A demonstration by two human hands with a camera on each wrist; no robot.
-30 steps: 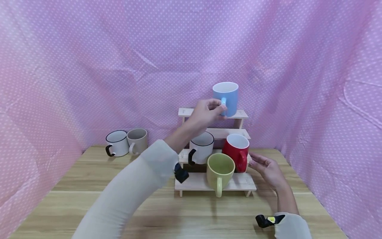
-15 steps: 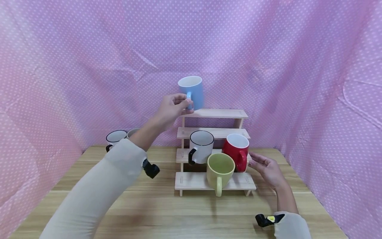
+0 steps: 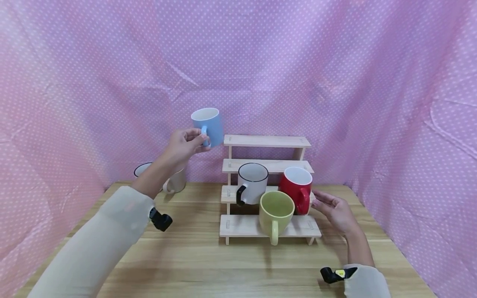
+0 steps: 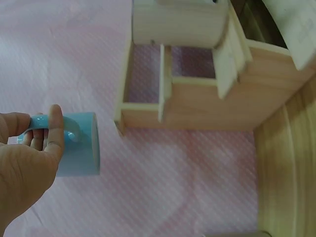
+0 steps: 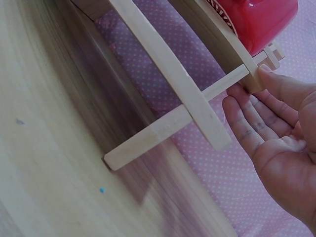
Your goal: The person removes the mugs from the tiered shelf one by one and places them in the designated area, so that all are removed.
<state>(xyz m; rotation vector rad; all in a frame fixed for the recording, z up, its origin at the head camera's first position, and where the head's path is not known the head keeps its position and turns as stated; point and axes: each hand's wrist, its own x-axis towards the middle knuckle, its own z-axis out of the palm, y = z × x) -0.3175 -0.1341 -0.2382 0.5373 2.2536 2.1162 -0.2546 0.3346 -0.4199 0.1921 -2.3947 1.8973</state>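
Note:
A light blue mug [image 3: 214,127] is in the air to the left of the stepped wooden display rack [image 3: 240,226]. My left hand [image 3: 182,145] pinches its handle between thumb and fingers, as the left wrist view also shows of the mug [image 4: 81,148]. At the rack's right side, my right hand [image 3: 338,216] holds the end of a shelf board [image 5: 252,79], thumb above and fingers below. Just over that hand, a red mug [image 3: 294,187] stands on the second step up. Beside it is a white black-rimmed mug [image 3: 255,186]; a yellow-green mug [image 3: 273,219] stands on the lowest step.
Behind my left forearm, a beige mug [image 3: 178,181] and another black-rimmed white mug [image 3: 141,169] stand on the wooden table [image 3: 193,265], partly hidden. The top shelf [image 3: 266,141] bears no mug. Pink dotted cloth [image 3: 238,54] hangs behind and at both sides.
My left hand has carried the blue mug leftward from over the top shelf to beyond the rack's left end, rising and then lowering. The right hand has stayed at the rack.

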